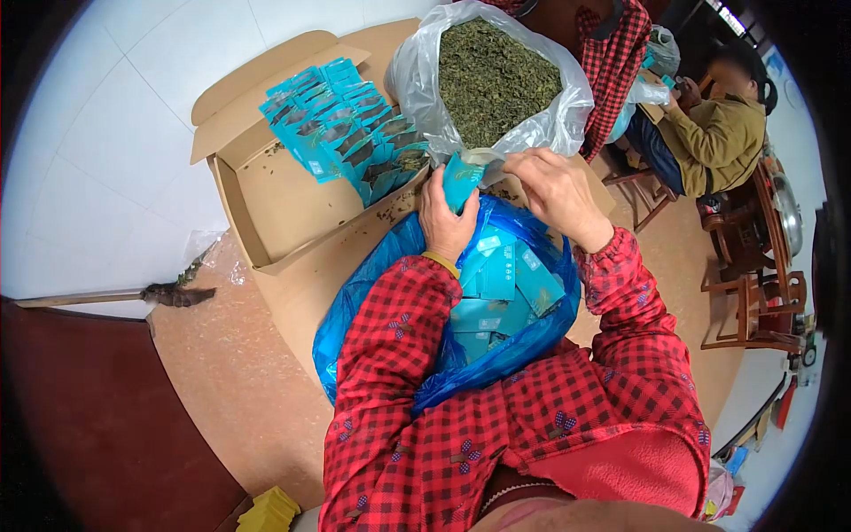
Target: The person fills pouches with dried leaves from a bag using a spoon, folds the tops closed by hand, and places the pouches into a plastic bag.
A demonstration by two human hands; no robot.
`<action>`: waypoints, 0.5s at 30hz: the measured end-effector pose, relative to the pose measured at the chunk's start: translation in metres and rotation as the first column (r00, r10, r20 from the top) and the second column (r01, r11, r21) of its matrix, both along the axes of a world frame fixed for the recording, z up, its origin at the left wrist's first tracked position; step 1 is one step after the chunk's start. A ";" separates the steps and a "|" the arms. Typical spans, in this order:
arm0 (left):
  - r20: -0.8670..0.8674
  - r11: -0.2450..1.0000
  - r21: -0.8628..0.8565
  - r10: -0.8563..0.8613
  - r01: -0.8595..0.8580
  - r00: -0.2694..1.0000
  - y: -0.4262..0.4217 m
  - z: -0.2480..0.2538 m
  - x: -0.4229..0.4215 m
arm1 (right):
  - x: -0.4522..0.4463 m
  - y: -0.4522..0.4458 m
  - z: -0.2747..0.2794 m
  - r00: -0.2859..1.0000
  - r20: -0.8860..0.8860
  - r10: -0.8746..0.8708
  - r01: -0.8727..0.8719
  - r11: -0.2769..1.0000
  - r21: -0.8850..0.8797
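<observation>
- Gaping at the centre of the frame, a crumpled blue plastic bag (347, 332) has a loose rim that could fold inward and cover the flat, rectangular teal packets (498, 270).
- Left hand (446, 215): fingers wrapped around one upright teal packet (462, 182), just above centre; too tight a squeeze could narrow its mouth, and a tilt could spill its contents.
- Right hand (558, 188): fingertips closed beside that mouth, apparently pinching a pale translucent piece; exact grip cannot be told. A sideways nudge could scatter leaf.
- Upper left, a shallow brown cardboard box (292, 199) bears crowded, open-topped teal packets (341, 133); a knock could topple them.
- Upper centre, a clear plastic bag of dried green leaf (501, 80) stands wide open; a tug on its slack rim could shed leaf.
- Counts, near to far: blue bag, one; flat packets, at least six, overlapping; wearer's hands, two; held packet, one; box, one; open-topped packets, over a dozen, exact number hidden; leaf bag, one; seated person (722, 133), upper right, one.
</observation>
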State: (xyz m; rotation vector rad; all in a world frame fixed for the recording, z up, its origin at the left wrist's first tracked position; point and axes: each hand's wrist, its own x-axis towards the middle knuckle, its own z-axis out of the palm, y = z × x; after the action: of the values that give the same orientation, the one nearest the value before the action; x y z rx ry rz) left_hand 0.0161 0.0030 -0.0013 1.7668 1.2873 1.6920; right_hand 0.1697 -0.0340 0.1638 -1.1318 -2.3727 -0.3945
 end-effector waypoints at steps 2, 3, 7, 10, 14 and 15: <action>0.015 0.998 0.062 -0.006 0.005 1.000 -0.004 0.005 -0.001 | -0.003 -0.003 0.007 1.000 0.009 0.021 -0.021 1.000 0.020; 0.028 0.993 0.122 -0.012 0.009 1.000 -0.006 0.007 -0.001 | -0.005 -0.007 0.012 0.999 -0.010 0.042 -0.041 0.998 0.036; 0.062 0.986 0.168 0.004 -0.014 0.998 -0.006 0.004 -0.001 | -0.007 -0.015 0.019 0.996 -0.052 0.075 -0.071 0.995 0.076; 0.080 0.985 0.171 0.004 -0.017 0.997 -0.005 0.003 0.000 | -0.006 -0.016 0.020 0.996 -0.057 0.065 -0.058 0.993 0.106; 0.087 0.982 0.187 -0.006 -0.011 0.996 -0.006 0.003 -0.001 | -0.007 -0.020 0.015 0.996 -0.051 0.076 -0.071 0.993 0.092; 0.081 0.980 0.197 -0.001 -0.015 0.997 -0.006 0.003 -0.001 | -0.009 -0.022 0.013 0.996 0.001 0.091 -0.091 0.995 0.049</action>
State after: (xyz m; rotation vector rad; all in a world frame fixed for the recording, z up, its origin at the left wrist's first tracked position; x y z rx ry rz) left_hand 0.0154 -0.0029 0.0014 1.7819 1.1266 1.9323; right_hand 0.1603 -0.0558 0.1766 -0.9978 -2.3903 -0.4180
